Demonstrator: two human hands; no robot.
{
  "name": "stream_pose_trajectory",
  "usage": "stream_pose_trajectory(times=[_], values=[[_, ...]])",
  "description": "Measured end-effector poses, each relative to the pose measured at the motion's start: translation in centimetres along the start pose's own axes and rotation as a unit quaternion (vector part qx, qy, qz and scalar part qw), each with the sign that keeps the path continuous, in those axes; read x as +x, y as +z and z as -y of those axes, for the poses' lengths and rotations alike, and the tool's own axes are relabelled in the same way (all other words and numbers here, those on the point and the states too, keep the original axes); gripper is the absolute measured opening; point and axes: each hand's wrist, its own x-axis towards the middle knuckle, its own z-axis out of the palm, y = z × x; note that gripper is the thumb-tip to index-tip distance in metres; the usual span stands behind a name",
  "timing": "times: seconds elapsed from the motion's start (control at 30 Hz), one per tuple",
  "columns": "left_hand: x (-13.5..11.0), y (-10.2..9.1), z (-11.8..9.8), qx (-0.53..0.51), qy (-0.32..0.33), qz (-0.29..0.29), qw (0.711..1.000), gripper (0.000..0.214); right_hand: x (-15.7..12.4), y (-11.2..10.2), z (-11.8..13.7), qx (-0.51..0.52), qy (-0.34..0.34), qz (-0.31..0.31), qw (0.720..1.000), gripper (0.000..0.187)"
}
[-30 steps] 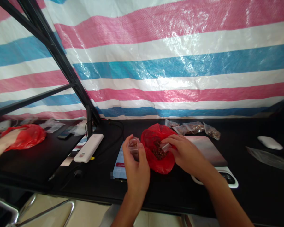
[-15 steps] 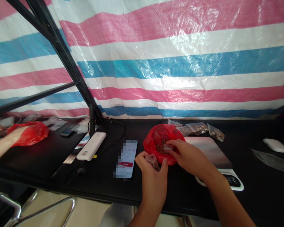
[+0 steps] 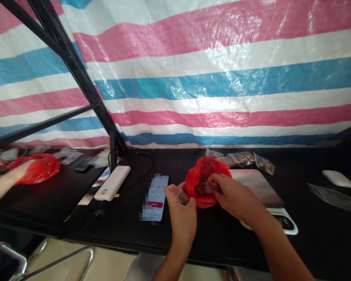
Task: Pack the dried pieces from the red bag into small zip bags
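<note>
A red plastic bag (image 3: 195, 176) stands with its mouth spread on the black table, small brown pellets (image 3: 202, 186) inside. My left hand (image 3: 183, 214), left of the bag, grips a small clear plastic bag (image 3: 180, 196) with brown bits in it. Fingers of my right hand (image 3: 232, 195) reach into the red bag's mouth and pinch a small translucent piece (image 3: 211, 188) among the pellets; its exact kind is unclear. Just right of the red bag, partly behind my right forearm, lies a kitchen scale (image 3: 259, 185) with a metallic plate.
Several filled clear bags (image 3: 242, 158) lie behind the scale. A lit phone (image 3: 158, 197) and a white power bank (image 3: 113, 182) with cables are left. An empty clear bag (image 3: 335, 198) and a white case (image 3: 337, 178) lie right. Another person's arm (image 3: 8, 179) touches a second red bag (image 3: 45, 169).
My left hand with the small clear bag has shifted slightly left. The red bag is tilted more and its mouth has narrowed, while my right hand stays in it.
</note>
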Motion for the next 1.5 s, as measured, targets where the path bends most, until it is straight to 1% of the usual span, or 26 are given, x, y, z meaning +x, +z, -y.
stream_pose_trajectory(times=[0.13, 0.2, 0.37, 0.47, 0.6, 0.73, 0.83, 0.9, 1.0, 1.07, 1.17, 1.23, 1.33, 1.4, 1.5], values=[[0.1, 0.2, 0.3, -0.002, 0.003, 0.009, 1.0, 0.049, -0.1, -0.5, 0.5, -0.025, 0.023, -0.01, 0.999, 0.026], [0.2, 0.3, 0.4, 0.0, 0.001, 0.01, 1.0, 0.049, 0.0, -0.4, 0.5, -0.031, 0.024, -0.015, 0.999, 0.029], [0.5, 0.2, 0.5, 0.012, 0.011, 0.013, 1.0, 0.047, 0.7, 0.7, -0.6, 0.043, -0.016, -0.016, 0.999, 0.033], [0.7, 0.1, 0.6, 0.001, 0.016, 0.017, 1.0, 0.046, 1.1, 1.1, -1.0, 0.075, -0.02, -0.014, 0.997, 0.035], [0.9, 0.1, 0.5, -0.057, -0.023, 0.003, 0.998, 0.048, 1.1, 1.2, -0.6, 0.096, -0.021, -0.001, 0.995, 0.037], [0.9, 0.2, 0.2, -0.111, -0.051, -0.003, 0.992, 0.048, 0.9, 1.2, 0.3, 0.047, -0.004, -0.035, 0.998, 0.04], [0.9, 0.2, 0.2, -0.107, -0.059, 0.005, 0.992, 0.051, 0.8, 1.3, 0.7, 0.014, -0.024, -0.023, 0.999, 0.046], [0.9, 0.1, 0.2, -0.104, -0.061, 0.016, 0.993, 0.052, 0.9, 1.4, 0.8, 0.007, -0.036, -0.014, 0.999, 0.046], [1.0, 0.0, 0.1, -0.104, -0.071, 0.035, 0.991, 0.05, 1.1, 1.7, 0.8, 0.006, -0.025, -0.021, 0.999, 0.043], [1.1, 0.0, 0.1, -0.101, -0.076, 0.034, 0.991, 0.049, 1.2, 1.9, 0.6, 0.022, -0.019, -0.022, 0.999, 0.041], [1.3, 0.0, 0.1, -0.098, -0.077, 0.016, 0.992, 0.05, 1.4, 2.2, 0.3, 0.073, -0.025, -0.023, 0.997, 0.039], [1.3, 0.0, 0.3, -0.095, -0.082, 0.026, 0.992, 0.051, 1.5, 2.4, 0.2, 0.095, -0.03, -0.021, 0.995, 0.038], [1.4, 0.0, 0.5, -0.1, -0.09, 0.05, 0.99, 0.051, 1.5, 2.6, 0.2, 0.099, -0.034, -0.021, 0.994, 0.039], [1.4, -0.1, 0.5, -0.105, -0.093, 0.046, 0.989, 0.051, 1.7, 2.6, 0.0, 0.11, -0.034, -0.028, 0.993, 0.04], [1.4, -0.4, 0.2, -0.091, -0.065, 0.035, 0.993, 0.052, 1.9, 2.4, -0.8, 0.128, -0.026, -0.051, 0.99, 0.039]])
